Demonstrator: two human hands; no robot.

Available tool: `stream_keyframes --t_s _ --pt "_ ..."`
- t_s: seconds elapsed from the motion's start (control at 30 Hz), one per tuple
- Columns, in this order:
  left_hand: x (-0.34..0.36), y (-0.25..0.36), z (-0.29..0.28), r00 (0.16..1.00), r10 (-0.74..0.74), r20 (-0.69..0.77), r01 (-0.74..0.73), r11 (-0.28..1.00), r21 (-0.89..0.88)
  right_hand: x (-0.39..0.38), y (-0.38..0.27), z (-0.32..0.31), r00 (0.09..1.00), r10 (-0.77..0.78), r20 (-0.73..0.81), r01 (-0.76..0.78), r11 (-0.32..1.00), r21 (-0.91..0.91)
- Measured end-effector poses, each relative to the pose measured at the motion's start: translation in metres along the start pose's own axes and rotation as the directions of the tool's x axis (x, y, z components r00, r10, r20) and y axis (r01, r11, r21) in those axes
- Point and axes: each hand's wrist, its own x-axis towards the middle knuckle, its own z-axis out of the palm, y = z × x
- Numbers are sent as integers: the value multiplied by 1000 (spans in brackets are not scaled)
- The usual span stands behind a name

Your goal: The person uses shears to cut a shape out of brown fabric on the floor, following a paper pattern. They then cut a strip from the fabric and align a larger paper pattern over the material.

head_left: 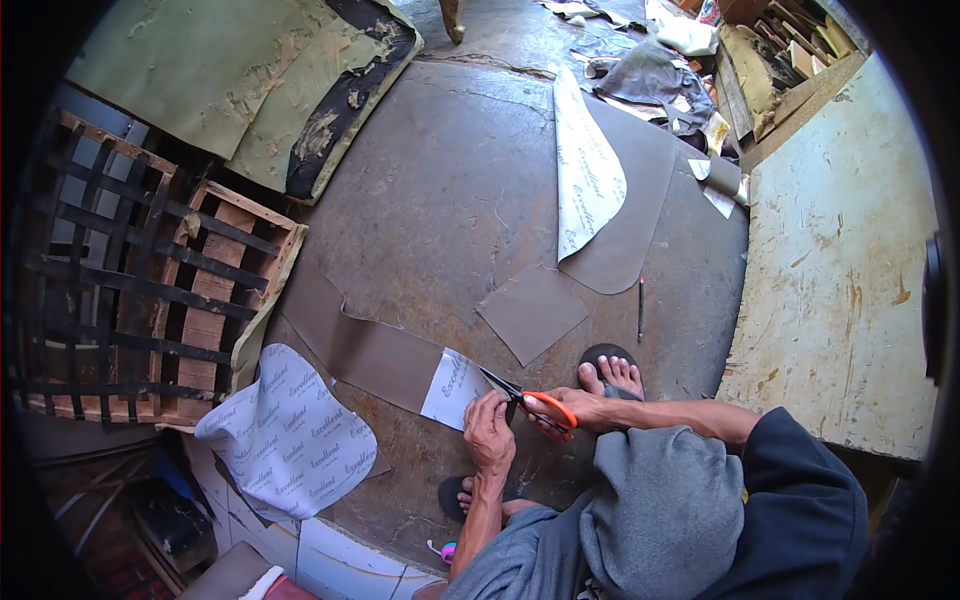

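A long brown strip of upholstery material (385, 360) lies on the floor, its near end turned over to show the white printed backing. My left hand (488, 435) pinches that folded end at its right edge. In my right hand (585, 408) are scissors with orange handles (560, 425). Their dark blades reach to the folded end beside my left fingers, and the blades look parted. Just beyond them rests a smaller squarish brown piece (533, 313). How deep the blades sit on the material is hard to tell.
Farther off lies a large brown sheet (640, 190) with a flap folded over. A black pencil (641, 310) is near my right foot. A white-backed piece (290, 435) and a webbed wooden frame (150, 280) are at left; a worn pale panel (835, 270) stands at right.
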Motion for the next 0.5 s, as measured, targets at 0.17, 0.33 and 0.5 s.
stream_keyframes --t_s 0.17,0.33,0.5 --pt "0 2 -2 1000 6 9 -6 1000 1 -5 -6 2 1000 -27 4 27 998 -59" --pt "-3 4 -2 1000 13 8 -13 1000 -12 8 7 -4 999 -35 22 35 999 -4" --pt "-7 3 -6 1000 17 22 -16 1000 -16 1 -6 4 1000 -17 13 17 999 -38"
